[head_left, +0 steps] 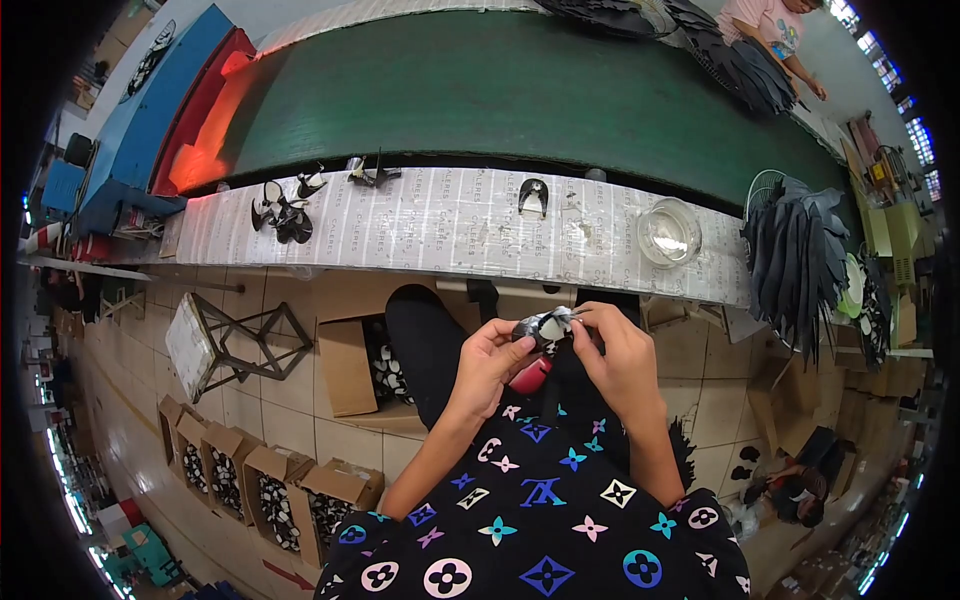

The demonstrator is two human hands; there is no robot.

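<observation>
Above my lap, my left hand point(485, 362) and my right hand point(612, 350) hold a small black-and-white curved piece point(545, 327) between them. My left thumb and fingers pinch its left end. At its right end, the fingertips of my right hand close on a pale, thin part of it. Its exact kind is too small to make out. Just below it, a red rounded thing point(531, 376) shows between my wrists. On the bench ahead stands a black U-shaped piece point(534, 197) with a white inner side.
The paper-covered bench point(430, 230) runs alongside a green conveyor belt point(420, 95). Black-and-white pieces point(283, 213) lie left, a clear bowl point(669, 234) right. Dark strips point(798, 265) hang at the right end. Cartons point(268, 465) and a metal-framed stool point(195, 345) stand left. A person point(765, 25) is across the belt.
</observation>
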